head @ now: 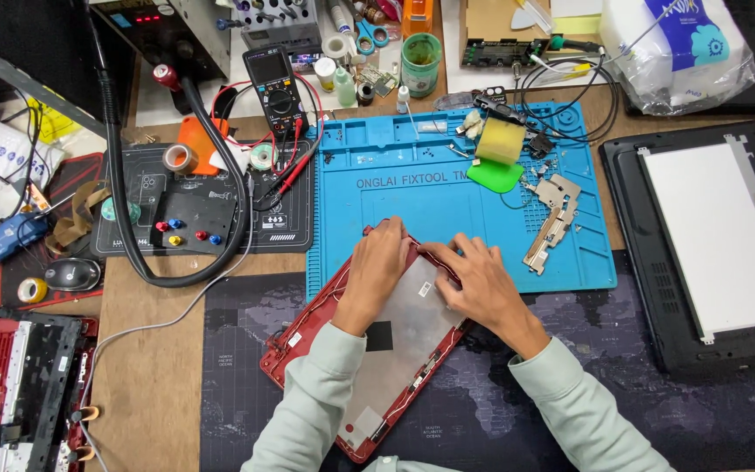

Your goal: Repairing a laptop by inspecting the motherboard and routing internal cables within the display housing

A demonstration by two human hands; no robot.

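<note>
A red plastic laptop lid shell with a dull silvery foil lining lies tilted across the near edge of the blue silicone repair mat, its far corner on the mat and the rest over a dark printed desk pad. The left hand rests palm down on the shell's far corner, fingers close together and bent over the red rim. The right hand lies just beside it on the foil, fingers spread narrowly and pressing flat near the same rim; neither hand grips anything. A thin wire runs along the shell's edge.

On the mat, beyond the hands, sit a yellow sponge block on a green plastic wedge and a bent grey metal bracket. Right of the mat lies a black-framed flat screen panel with a matte white back. Left of the mat a black multimeter with red leads stands by a thick black hose.
</note>
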